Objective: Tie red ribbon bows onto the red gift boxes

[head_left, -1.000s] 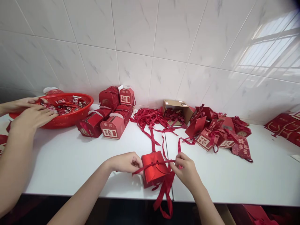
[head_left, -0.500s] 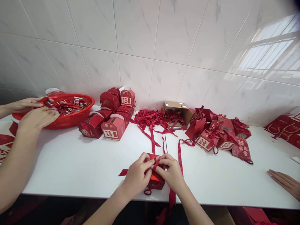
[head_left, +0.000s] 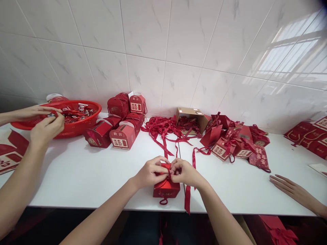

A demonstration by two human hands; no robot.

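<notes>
A small red gift box (head_left: 166, 191) sits near the table's front edge, between my two hands. My left hand (head_left: 153, 173) reaches over its top from the left, fingers closed on a thin red ribbon (head_left: 169, 174). Pinched at the same ribbon from the right is my right hand (head_left: 184, 173), its fingertips partly hidden. A small ribbon loop (head_left: 164, 201) hangs at the box's front. Right of the box, a loose ribbon tail (head_left: 187, 199) drapes over the edge.
Another person's hands (head_left: 48, 126) work over a red basket (head_left: 76, 131) of wrapped sweets. Boxes (head_left: 121, 136) stand behind my left hand. Beyond are a ribbon pile (head_left: 160, 127) and open carton (head_left: 203, 123). Decorated boxes (head_left: 224, 148) and a co-worker's flat hand (head_left: 291, 190) are rightward.
My fingers have shifted on the ribbon, and more of the box's front shows. The ribbon end left of the box is out of sight. The co-worker's hand at right has slid leftward.
</notes>
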